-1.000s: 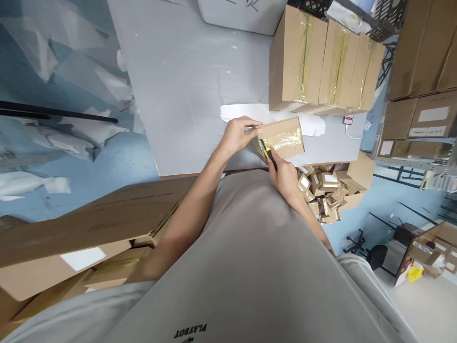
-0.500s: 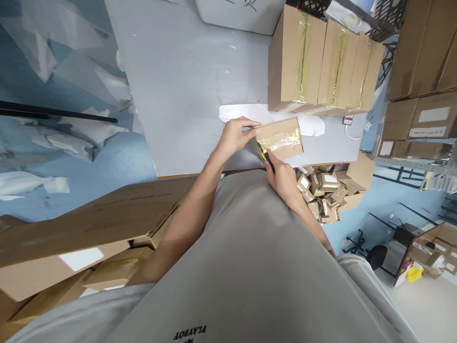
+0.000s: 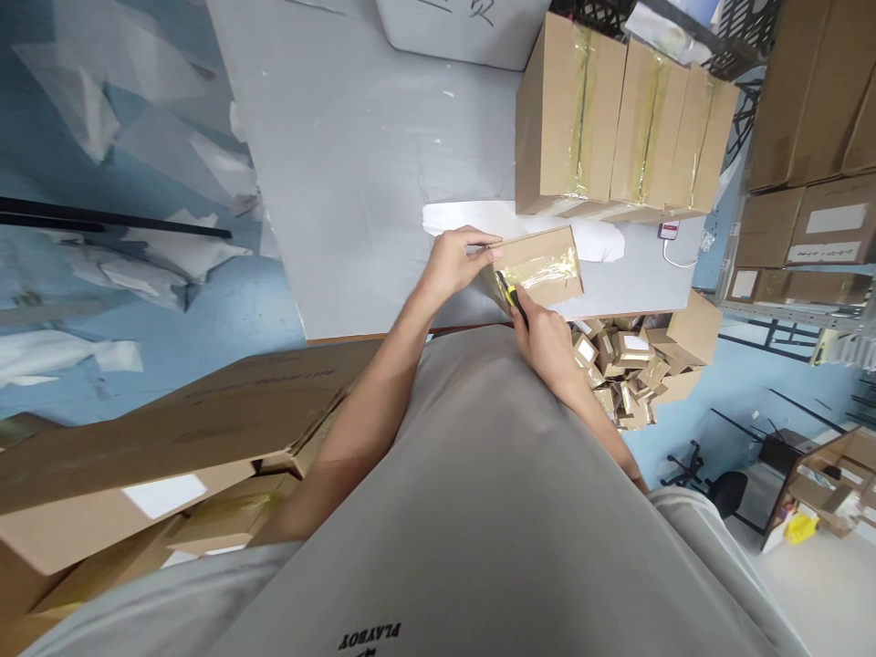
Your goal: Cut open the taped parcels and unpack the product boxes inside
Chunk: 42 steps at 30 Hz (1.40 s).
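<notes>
A small cardboard box sealed with yellowish tape lies near the front edge of the grey table. My left hand grips the box's left end with curled fingers. My right hand is closed on a yellow-and-black utility knife, whose tip rests on the taped near-left corner of the box. A white sheet lies under and behind the box.
Three taped cartons stand in a row at the table's far right. A white bin sits at the back. An open carton of several small boxes is on the floor right; flattened cartons lie left.
The knife has shifted only slightly along the box's taped corner. Both hands stay in place on the box.
</notes>
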### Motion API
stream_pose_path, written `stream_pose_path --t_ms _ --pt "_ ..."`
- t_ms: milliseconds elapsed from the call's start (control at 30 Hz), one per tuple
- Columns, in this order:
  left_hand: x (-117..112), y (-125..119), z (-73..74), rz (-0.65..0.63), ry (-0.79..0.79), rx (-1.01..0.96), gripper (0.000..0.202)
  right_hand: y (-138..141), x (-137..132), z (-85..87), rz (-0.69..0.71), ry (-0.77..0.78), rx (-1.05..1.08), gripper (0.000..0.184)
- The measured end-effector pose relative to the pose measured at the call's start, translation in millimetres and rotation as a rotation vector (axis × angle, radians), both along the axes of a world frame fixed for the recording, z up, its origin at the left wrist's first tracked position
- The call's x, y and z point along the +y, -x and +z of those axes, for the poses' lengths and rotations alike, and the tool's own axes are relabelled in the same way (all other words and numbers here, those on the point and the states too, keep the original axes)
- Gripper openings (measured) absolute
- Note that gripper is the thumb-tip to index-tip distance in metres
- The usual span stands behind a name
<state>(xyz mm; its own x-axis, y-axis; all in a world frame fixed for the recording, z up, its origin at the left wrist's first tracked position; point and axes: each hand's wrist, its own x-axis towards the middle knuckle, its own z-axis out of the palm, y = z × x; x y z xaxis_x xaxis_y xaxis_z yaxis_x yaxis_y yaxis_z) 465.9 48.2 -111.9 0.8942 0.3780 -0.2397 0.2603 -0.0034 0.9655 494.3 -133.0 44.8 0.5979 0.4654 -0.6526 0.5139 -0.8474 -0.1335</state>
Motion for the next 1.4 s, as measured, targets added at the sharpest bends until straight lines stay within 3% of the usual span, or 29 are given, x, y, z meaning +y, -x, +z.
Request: stream_pose_path --t_ms 233,533,833,1000,1133,1267,1400 --pt "-5 0 0.5 0.045 -0.056 0.013 0.02 -2 9 -0.3 0.041 0.014 0.012 0.06" --pt "-12 0 -4.0 0.063 -0.08 0.037 0.019 16 1 14.8 0.025 0.149 0.029 0.055" --pt "-14 4 -2.3 0.076 -0.103 0.037 0.024 28 -21 6.4 0.03 0.157 0.002 0.06" --pt "-11 7 -4.0 0.064 -0.078 0.01 0.038 21 -21 12.9 0.033 0.04 -0.003 0.061" --pt "-8 8 -2.5 0.054 -0.073 -0.004 0.047 7 -8 3.9 0.058 -0.031 0.0 0.062" --pt "-5 7 0.2 0.053 -0.061 0.023 0.044 -3 1 -6.2 0.043 -0.003 0.026 0.062" --pt "-5 6 -2.2 0.068 -0.063 0.026 0.043 -1 1 -3.1 0.053 0.044 0.034 0.061"
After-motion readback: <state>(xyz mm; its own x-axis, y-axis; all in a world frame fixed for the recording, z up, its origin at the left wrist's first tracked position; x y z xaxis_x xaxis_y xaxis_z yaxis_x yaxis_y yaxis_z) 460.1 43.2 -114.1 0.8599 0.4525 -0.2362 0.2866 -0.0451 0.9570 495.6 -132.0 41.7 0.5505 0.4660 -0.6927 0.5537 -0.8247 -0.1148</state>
